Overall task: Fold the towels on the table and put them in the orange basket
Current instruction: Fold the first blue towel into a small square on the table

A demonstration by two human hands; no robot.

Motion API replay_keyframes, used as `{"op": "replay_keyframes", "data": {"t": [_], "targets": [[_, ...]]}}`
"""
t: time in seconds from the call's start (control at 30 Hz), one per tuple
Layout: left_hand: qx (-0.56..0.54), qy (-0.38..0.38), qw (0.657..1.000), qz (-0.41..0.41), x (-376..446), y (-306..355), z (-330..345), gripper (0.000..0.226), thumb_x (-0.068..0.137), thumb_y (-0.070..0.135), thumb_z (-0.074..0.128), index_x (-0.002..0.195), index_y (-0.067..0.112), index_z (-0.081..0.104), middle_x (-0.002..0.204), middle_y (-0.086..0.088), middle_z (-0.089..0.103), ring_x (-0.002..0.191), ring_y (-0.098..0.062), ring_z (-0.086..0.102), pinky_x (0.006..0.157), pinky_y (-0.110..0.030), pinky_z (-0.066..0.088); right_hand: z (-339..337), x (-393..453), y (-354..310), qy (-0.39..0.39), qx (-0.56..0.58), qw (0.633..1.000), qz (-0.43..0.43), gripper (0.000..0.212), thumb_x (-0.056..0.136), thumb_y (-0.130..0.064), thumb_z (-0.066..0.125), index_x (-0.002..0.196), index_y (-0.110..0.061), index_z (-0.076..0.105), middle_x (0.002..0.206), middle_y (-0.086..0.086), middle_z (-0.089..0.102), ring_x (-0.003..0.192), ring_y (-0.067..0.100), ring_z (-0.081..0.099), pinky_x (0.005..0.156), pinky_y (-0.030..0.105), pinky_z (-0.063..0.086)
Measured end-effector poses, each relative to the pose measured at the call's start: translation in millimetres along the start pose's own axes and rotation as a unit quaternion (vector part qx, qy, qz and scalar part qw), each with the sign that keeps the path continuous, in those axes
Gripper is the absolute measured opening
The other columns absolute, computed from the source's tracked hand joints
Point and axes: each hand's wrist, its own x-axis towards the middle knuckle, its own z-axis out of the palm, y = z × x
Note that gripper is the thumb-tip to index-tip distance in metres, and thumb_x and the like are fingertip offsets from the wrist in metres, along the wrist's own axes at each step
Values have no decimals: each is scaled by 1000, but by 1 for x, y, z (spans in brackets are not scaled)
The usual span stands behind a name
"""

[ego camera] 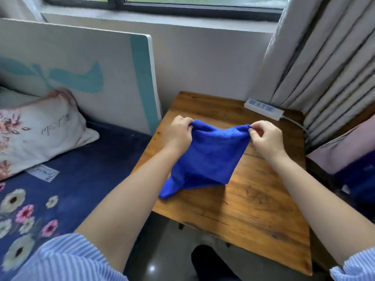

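Striped sleeves [67,260] frame the near edge at 7 and 5 o'clock, bare forearms reaching out over the wooden tabletop [253,209]. A blue towel [209,157] hangs at centre, its lower corners draped on the tabletop toward 7 o'clock. The left hand [179,132] pinches the towel's upper left corner in a closed grip; the right hand [265,138] pinches the upper right corner the same way, the edge sagging between them. A bed [81,169] with a floral pillow [40,132] lies at 9 o'clock. A power strip [263,109] rests at the tabletop's far edge, 1 o'clock, beside curtains [324,67].
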Motion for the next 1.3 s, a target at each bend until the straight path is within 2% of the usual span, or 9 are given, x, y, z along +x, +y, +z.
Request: {"op": "replay_keyframes", "data": {"t": [0.13, 0.27, 0.47, 0.6, 0.7, 0.83, 0.97, 1.07, 1.3], "targets": [[66, -169, 982, -61, -6, -28, 66, 28, 94, 11, 40, 113, 4, 60, 116, -18, 53, 108, -31, 51, 89, -32, 36, 38, -17, 59, -86, -41, 989, 110, 13, 83, 1, 55, 90, 8, 65, 95, 24, 66, 91, 34, 58, 76, 28, 35], [138, -344, 926, -76, -27, -45, 116, 25, 93, 9, 39, 104, 1, 61, 113, -20, 58, 104, -33, 53, 80, -37, 41, 67, -41, 107, -175, -69, 959, 210, 17, 83, 2, 52, 95, 6, 63, 101, 22, 66, 95, 33, 59, 79, 29, 38], [72, -505, 853, -108, -61, -66, 147, 28, 83, -4, 40, 92, 4, 65, 96, -23, 59, 88, -31, 53, 79, -35, 44, 88, -85, 145, -250, -98, 910, 315, 29, 83, 0, 51, 111, -3, 59, 104, 19, 65, 99, 32, 59, 83, 31, 43], [48, -392, 903, -171, -59, -74, 146, 24, 86, 4, 43, 95, 4, 65, 106, -17, 65, 99, -31, 58, 82, -35, 44, 94, -99, 150, -230, -93, 905, 345, 26, 84, -4, 53, 108, -1, 61, 100, 21, 67, 97, 33, 59, 83, 33, 44], [26, -297, 925, -236, -46, -79, 149, 13, 87, 12, 50, 77, 6, 55, 95, -19, 66, 94, -33, 58, 78, -37, 44, 97, -102, 146, -198, -87, 909, 357, 23, 85, -8, 57, 105, 1, 63, 97, 21, 67, 95, 34, 60, 83, 33, 44], [72, -351, 908, -218, -41, -79, 156, 39, 85, 27, 59, 54, 12, 40, 81, -21, 62, 84, -34, 57, 70, -38, 44, 101, -97, 141, -160, -89, 916, 358, 18, 85, -10, 58, 97, 2, 66, 97, 20, 66, 93, 33, 59, 80, 31, 41], [87, -358, 908, -198, -42, -75, 164, 23, 87, 14, 48, 79, -3, 60, 92, -23, 64, 91, -37, 57, 65, -38, 40, 102, -92, 139, -135, -66, 914, 377, 17, 86, -9, 57, 93, 1, 68, 97, 17, 66, 91, 30, 57, 78, 28, 39], [44, -342, 916, -202, -39, -83, 159, 29, 87, 9, 45, 59, 8, 50, 85, -24, 60, 84, -34, 55, 71, -40, 42, 100, -89, 138, -74, 32, 892, 445, 13, 84, -3, 57, 89, 3, 68, 90, 16, 65, 82, 21, 53, 70, 25, 37], [-116, -160, 941, -274, -13, -134, 111, 16, 89, 2, 44, 77, 8, 51, 77, -15, 54, 76, -20, 46, 67, -30, 34, 81, -88, 149, 21, 128, 832, 539, 16, 84, 3, 55, 95, 11, 63, 63, -1, 51, 55, 10, 44, 54, 16, 36]]}}
